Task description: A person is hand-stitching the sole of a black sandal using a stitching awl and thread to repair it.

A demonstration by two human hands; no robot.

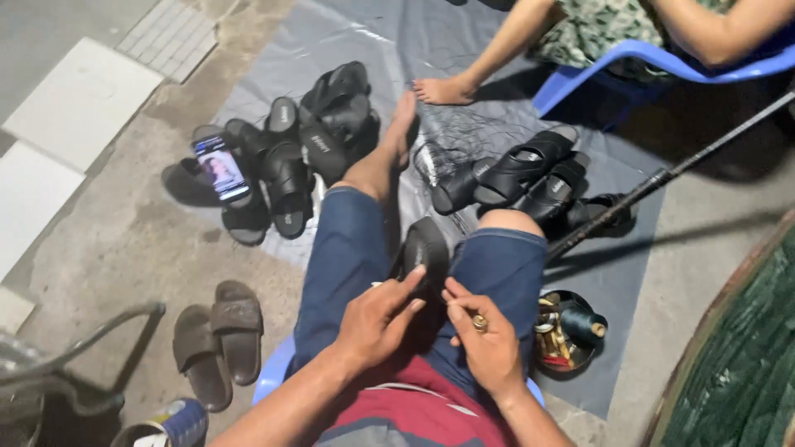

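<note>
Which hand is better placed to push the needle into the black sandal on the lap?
Probably the right hand: its fingertips pinch something thin, likely a needle, just beside the black sandal, and it is otherwise free. The left hand already has its grip on the sandal, steadying it between the knees.

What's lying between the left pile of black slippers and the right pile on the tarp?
Head view: the person's outstretched bare leg and foot lies between the left pile and right pile, over the grey tarp.

Phone [220, 168] on piled black sandals [319, 136]; brown slippers [217, 339]; thread spool [583, 324]
</note>
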